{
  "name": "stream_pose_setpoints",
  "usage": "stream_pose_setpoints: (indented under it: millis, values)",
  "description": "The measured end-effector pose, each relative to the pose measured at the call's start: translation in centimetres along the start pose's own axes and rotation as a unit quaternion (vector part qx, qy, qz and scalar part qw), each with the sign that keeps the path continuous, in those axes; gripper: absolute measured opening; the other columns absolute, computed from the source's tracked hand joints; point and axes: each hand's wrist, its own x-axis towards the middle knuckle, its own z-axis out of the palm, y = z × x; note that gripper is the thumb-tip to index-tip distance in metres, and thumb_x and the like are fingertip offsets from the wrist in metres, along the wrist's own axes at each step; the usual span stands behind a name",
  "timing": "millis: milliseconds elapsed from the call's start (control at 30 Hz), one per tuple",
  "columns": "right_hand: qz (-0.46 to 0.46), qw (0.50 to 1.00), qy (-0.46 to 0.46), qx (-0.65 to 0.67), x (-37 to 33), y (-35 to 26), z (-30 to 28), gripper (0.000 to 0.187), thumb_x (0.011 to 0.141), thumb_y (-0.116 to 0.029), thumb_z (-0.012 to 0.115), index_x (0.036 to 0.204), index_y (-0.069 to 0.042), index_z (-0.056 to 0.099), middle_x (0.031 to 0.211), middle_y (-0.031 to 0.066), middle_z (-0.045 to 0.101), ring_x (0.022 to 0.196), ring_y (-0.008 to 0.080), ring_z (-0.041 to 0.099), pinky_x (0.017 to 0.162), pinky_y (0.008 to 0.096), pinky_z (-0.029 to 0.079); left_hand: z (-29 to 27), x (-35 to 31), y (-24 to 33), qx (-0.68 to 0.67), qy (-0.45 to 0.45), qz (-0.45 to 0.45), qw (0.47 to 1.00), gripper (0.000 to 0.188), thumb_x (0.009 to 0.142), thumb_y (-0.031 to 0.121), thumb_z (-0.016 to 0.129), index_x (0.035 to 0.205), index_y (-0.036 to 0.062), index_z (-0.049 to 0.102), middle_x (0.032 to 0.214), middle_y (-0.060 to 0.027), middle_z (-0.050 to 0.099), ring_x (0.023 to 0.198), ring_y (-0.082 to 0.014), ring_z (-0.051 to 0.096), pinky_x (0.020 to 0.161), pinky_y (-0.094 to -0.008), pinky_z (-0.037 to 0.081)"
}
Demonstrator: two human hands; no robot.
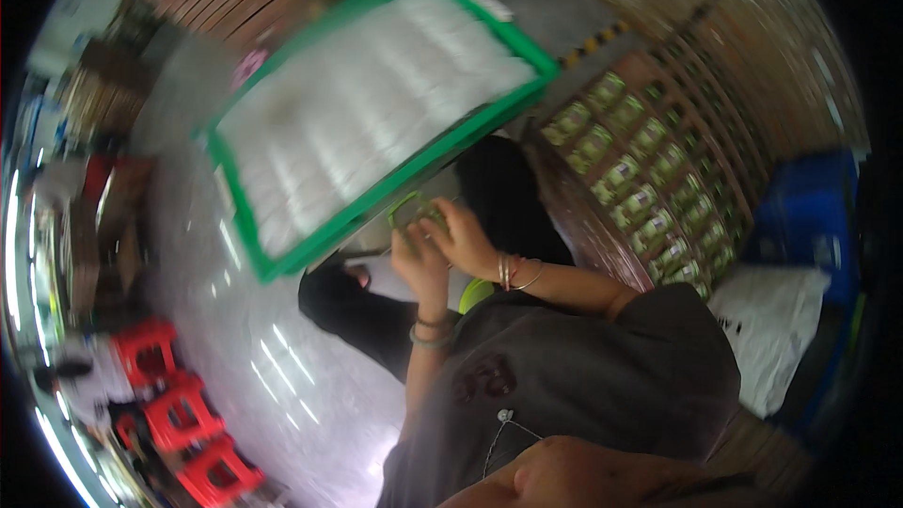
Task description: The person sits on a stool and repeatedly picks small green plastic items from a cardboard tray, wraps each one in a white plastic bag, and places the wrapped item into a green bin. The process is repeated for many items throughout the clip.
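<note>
Both hands meet over my lap, close to the near edge of a large green crate point(395, 165). My left hand point(420, 263) has its fingers closed on the lower side of a small green item point(403, 203) with a loop-like rim. From the right, my right hand point(463, 237) pinches the same item, fingers bent over it. Motion blur and my fingers hide much of it, so its exact kind cannot be made out. Rows of white, soft-looking packs point(367, 99) fill the crate, which lies tilted in front of my knees.
To the right stands a brown compartmented box point(594, 218) holding many green packs point(649, 136). Beyond it are a blue bin point(804, 216) and a white sack point(771, 329). Red stools point(183, 414) and another person point(94, 376) are at the left. Something yellow-green point(475, 295) shows beneath my right forearm.
</note>
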Motion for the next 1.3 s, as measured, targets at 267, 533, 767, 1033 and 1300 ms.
stream_pose_setpoints:
  millis: [267,533,767,1033,1300]
  values:
    - [0.126,0.99,0.056,-0.035,-1.4,2.5,-8.5,0.021,0.085,-0.018,0.061,0.09,0.0,0.052,0.077,0.0199,0.059,0.068,0.0346,0.059,0.061,0.0374,0.045,7.5,-2.3,0.9,0.001,-0.136,0.051,0.989,0.02,0.093,0.012,0.051,0.09,-0.0057,0.058,0.076,-0.0141,0.063,0.067,-0.0194,0.056,0.06,-0.0327,0.045]
    - [0.345,0.886,0.245,0.192,1.0,13.0,-23.2,0.034,0.084,-0.016,0.061,0.113,0.002,0.054,0.097,0.0114,0.061,0.085,0.018,0.061,0.066,0.0322,0.051,8.5,-3.0,2.5,-0.127,-0.301,-0.068,0.943,0.032,0.095,0.021,0.052,0.115,-0.004,0.056,0.105,-0.0126,0.06,0.079,-0.0169,0.061,0.067,-0.0262,0.049]
    - [0.351,0.85,0.363,0.152,12.4,25.3,-40.0,0.037,0.084,-0.02,0.068,0.103,0.006,0.05,0.078,0.0074,0.049,0.061,0.0178,0.055,0.047,0.0284,0.049,5.2,-1.6,0.3,-0.074,-0.266,-0.114,0.954,0.026,0.096,0.019,0.05,0.108,-0.0027,0.057,0.102,-0.0107,0.06,0.078,-0.0158,0.061,0.062,-0.0262,0.051]
    - [0.439,0.751,0.142,-0.472,13.7,29.4,-46.1,0.049,0.089,-0.043,0.054,0.122,-0.007,0.052,0.105,0.0184,0.064,0.103,0.0354,0.059,0.089,0.0477,0.045,3.4,-1.8,-1.6,-0.058,-0.204,-0.169,0.963,0.026,0.095,0.016,0.05,0.105,-0.006,0.058,0.102,-0.015,0.06,0.082,-0.0203,0.063,0.062,-0.0285,0.053]
    - [0.044,0.753,0.357,-0.551,14.3,23.6,-44.7,0.035,0.069,-0.022,0.073,0.103,-0.017,0.065,0.085,0.0129,0.066,0.081,0.0311,0.064,0.074,0.042,0.048,2.6,-1.6,-1.7,-0.064,-0.212,-0.151,0.963,0.021,0.096,0.016,0.051,0.105,-0.0013,0.058,0.101,-0.0102,0.061,0.085,-0.0164,0.062,0.067,-0.0271,0.05]
